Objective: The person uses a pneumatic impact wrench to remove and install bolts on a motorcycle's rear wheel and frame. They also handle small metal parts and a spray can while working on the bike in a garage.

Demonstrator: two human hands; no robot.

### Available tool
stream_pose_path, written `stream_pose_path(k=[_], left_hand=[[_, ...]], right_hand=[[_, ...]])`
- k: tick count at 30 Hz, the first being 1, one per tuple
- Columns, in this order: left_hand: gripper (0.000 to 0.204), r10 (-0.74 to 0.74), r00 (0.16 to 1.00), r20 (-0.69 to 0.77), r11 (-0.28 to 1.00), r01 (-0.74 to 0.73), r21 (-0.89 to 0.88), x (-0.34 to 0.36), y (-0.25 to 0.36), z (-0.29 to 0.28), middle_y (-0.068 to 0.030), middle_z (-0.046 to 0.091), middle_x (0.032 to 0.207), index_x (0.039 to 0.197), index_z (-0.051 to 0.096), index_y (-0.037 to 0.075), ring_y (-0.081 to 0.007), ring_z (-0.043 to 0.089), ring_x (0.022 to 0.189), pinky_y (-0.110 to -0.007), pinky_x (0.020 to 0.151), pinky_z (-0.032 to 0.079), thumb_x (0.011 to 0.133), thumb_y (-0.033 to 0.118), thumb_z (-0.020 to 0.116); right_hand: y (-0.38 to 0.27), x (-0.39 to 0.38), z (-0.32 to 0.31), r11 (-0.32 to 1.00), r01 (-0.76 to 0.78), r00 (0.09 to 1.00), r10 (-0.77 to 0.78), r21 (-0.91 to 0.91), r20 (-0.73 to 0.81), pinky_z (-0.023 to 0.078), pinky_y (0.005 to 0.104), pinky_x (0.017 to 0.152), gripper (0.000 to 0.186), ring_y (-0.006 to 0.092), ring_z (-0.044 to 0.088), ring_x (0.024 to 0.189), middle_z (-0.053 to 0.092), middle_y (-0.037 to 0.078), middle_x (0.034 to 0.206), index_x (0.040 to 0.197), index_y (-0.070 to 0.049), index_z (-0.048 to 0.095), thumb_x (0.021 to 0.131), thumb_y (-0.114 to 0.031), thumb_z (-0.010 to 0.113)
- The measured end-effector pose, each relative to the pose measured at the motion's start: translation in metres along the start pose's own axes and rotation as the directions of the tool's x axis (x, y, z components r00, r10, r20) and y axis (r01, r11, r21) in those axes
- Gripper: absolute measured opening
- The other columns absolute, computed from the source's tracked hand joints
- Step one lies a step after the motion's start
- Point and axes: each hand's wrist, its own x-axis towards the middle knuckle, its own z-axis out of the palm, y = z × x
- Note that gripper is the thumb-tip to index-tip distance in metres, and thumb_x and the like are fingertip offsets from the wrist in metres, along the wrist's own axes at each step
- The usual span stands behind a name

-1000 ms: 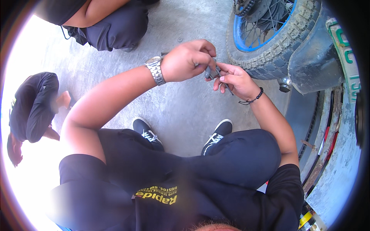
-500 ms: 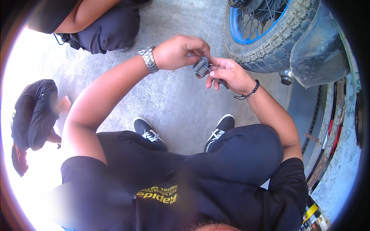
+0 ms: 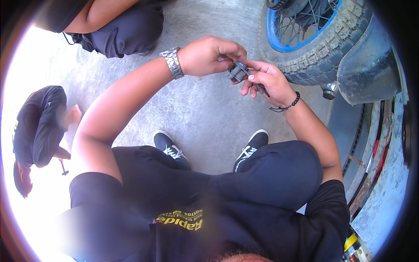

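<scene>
A small dark grey mechanical part [image 3: 238, 72] with a rounded, ribbed body is held up over the concrete floor between my hands. My left hand [image 3: 213, 55] bends over its upper left side, thumb and fingers closed on it. From the other side, my right hand [image 3: 267, 81] pinches it between thumb and forefinger, the remaining fingers curled loosely beneath. A thin black piece [image 3: 263, 90] sticks out under the right fingers; whether it belongs to the grey part I cannot tell. The fingers hide some of the part.
A knobbly tyre [image 3: 323, 56] on a blue spoked rim stands at the upper right, beside a dark mudguard [image 3: 371, 65]. One person [image 3: 118, 32] crouches at the upper left, another [image 3: 41, 126] at the far left near a small dark tool [image 3: 64, 168]. Rusty metal strips [image 3: 371, 174] run along the right.
The view has shifted slightly, with the wheel now further right. My hands stay closed on the grey part, its angle slightly changed. The small tool by the far-left person shows more.
</scene>
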Motion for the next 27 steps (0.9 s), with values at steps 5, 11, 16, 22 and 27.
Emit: stream_pose_path(k=[5,11,16,22,27], left_hand=[[0.055,0.146,0.989,0.017,0.981,-0.147,0.129,0.000,0.000,0.000,-0.0116,0.067,0.133,0.131,0.062,0.008,-0.0279,0.068,0.119,-0.039,0.100,0.058,0.079,-0.001,0.076],[0.078,0.252,0.966,-0.053,0.928,-0.226,0.296,-0.002,0.001,0.014,-0.0131,0.062,0.138,0.145,0.051,0.014,-0.0344,0.066,0.120,-0.042,0.099,0.058,0.074,0.005,0.083],[0.083,0.244,0.961,-0.130,0.911,-0.181,0.371,-0.004,0.000,0.023,-0.0128,0.064,0.134,0.148,0.049,0.015,-0.0319,0.070,0.113,-0.039,0.092,0.061,0.074,0.009,0.087],[0.087,0.268,0.950,-0.159,0.898,-0.187,0.398,-0.004,-0.003,0.027,-0.0132,0.067,0.130,0.152,0.046,0.015,-0.0297,0.071,0.110,-0.039,0.091,0.062,0.074,0.010,0.087],[0.093,0.252,0.952,-0.174,0.924,-0.183,0.337,-0.005,-0.002,0.029,-0.0130,0.068,0.128,0.154,0.044,0.015,-0.0311,0.070,0.113,-0.041,0.095,0.059,0.073,0.011,0.088]], right_hand=[[0.001,0.000,-0.004,0.998,0.047,0.999,-0.046,0.050,-0.018,0.055,0.0253,0.062,0.053,0.0197,0.074,0.081,0.072,0.020,0.110,0.147,0.010,0.047,0.096,-0.005,0.050],[0.005,0.002,-0.004,0.993,0.081,0.995,-0.076,0.082,-0.068,0.056,0.0277,0.063,0.059,0.0231,0.074,0.082,0.071,0.019,0.112,0.152,0.008,0.040,0.096,-0.005,0.051],[0.007,0.004,0.000,0.994,0.095,0.990,-0.088,0.058,-0.112,0.056,0.0299,0.066,0.062,0.0255,0.075,0.085,0.069,0.017,0.116,0.155,0.004,0.038,0.096,-0.006,0.052],[0.008,0.001,0.001,0.993,0.106,0.988,-0.098,0.061,-0.120,0.056,0.0309,0.070,0.065,0.0264,0.076,0.089,0.069,0.016,0.118,0.157,0.003,0.035,0.095,-0.006,0.053],[0.012,0.001,0.001,0.994,0.105,0.990,-0.102,0.027,-0.098,0.056,0.0311,0.073,0.069,0.0262,0.076,0.093,0.070,0.017,0.119,0.160,0.003,0.030,0.095,-0.007,0.053]])
